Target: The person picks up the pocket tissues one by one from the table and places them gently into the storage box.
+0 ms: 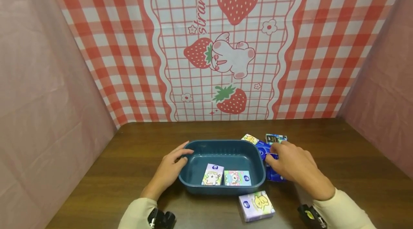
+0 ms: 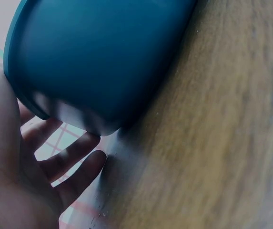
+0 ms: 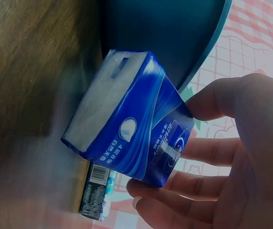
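My left hand [image 1: 171, 167] holds the left end of a dark teal plastic tub [image 1: 222, 190], thumb over the rim and the other fingers along the outer wall. Just beyond the tub's right side, my right hand [image 1: 295, 162] grips a blue tissue pack [image 3: 141, 119] between thumb and fingers. The pack is tilted, with its pale side toward the right wrist camera. Inside the tub lie a lilac tissue pack [image 1: 213, 175] with a white cartoon animal and a light blue tissue pack [image 1: 237, 178].
A lilac pack with a yellow cartoon [image 1: 257, 205] lies in front of the tub. Behind my right hand are a dark patterned pack [image 1: 275, 138] and a yellowish pack [image 1: 250, 138]. The brown wooden table [image 1: 122, 171] ends at a red checked strawberry cloth [image 1: 222, 42].
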The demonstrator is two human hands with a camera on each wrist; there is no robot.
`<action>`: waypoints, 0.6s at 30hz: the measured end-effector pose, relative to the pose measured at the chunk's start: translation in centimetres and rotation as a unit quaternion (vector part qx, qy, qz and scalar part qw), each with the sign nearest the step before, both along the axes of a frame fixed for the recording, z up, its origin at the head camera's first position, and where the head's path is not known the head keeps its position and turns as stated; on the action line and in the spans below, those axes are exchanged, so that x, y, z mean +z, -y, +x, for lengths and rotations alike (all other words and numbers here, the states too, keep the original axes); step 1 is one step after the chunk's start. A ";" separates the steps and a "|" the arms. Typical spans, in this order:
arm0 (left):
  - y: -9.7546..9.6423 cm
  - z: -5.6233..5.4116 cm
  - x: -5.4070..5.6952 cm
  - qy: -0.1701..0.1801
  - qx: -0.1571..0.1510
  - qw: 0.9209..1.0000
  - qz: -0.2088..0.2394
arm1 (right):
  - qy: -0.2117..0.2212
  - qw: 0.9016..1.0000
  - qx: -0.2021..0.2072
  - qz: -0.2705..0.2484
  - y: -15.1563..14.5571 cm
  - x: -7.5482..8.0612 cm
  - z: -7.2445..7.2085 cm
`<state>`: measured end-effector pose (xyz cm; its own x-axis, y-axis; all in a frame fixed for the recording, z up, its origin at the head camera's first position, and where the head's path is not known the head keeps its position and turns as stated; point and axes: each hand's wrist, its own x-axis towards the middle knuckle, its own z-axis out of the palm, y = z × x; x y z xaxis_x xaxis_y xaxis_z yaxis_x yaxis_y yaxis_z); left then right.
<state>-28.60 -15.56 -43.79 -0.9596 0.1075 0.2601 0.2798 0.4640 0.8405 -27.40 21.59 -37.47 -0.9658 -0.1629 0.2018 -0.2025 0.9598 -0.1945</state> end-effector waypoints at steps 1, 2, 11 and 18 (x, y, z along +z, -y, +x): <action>0.0 0.0 0.0 0.001 0.000 1.000 0.000 | 0.000 1.000 0.000 -0.002 0.0 0.0 0.0; 0.0 0.0 0.0 0.001 -0.001 1.000 -0.001 | -0.002 1.000 0.000 -0.003 0.0 0.1 0.1; 0.0 0.0 0.0 0.001 -0.002 1.000 0.001 | -0.005 1.000 -0.001 -0.011 0.1 0.5 0.1; 0.0 0.0 0.0 0.004 -0.001 1.000 -0.001 | -0.007 1.000 -0.003 -0.013 0.2 0.5 0.2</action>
<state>-28.58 -15.59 -43.81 -0.9615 0.1106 0.2514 0.2736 0.4656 0.8416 -27.22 21.38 -36.98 -0.9639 -0.1507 0.2195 -0.1988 0.9558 -0.2168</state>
